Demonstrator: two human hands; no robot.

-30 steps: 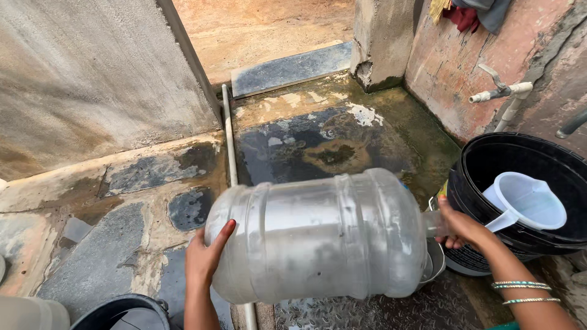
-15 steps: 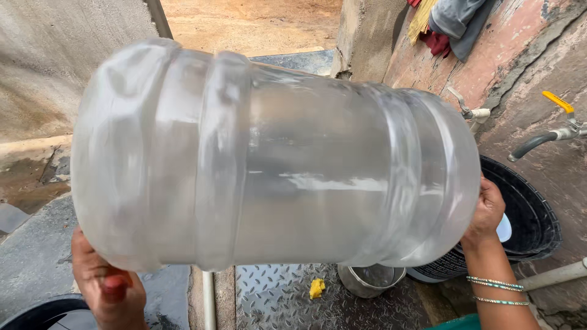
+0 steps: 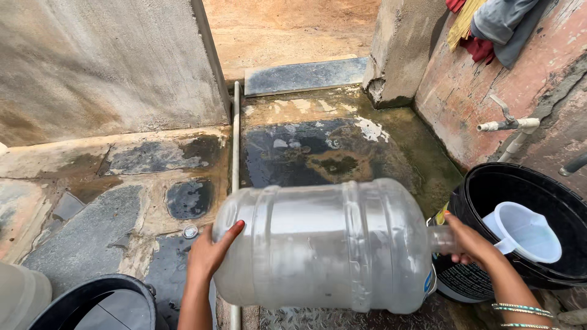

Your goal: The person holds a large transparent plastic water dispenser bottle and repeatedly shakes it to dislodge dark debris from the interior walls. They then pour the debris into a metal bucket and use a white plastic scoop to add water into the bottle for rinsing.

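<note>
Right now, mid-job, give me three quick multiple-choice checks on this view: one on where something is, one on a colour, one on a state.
1. Where is the white jug?
A. Inside the black tub on the right
B. On the wet floor by the doorway
C. Hanging from the tap

2. What colour is the large bottle?
A. Solid blue
B. Clear
C. Black

3. How is the bottle held?
A. Upright by one hand
B. Lying on the floor
C. On its side, between both hands

Answers: 1 A, the jug sits within the tub's rim. 2 B, it is see-through plastic. 3 C, the left hand braces its base and the right hand grips its neck.
</note>
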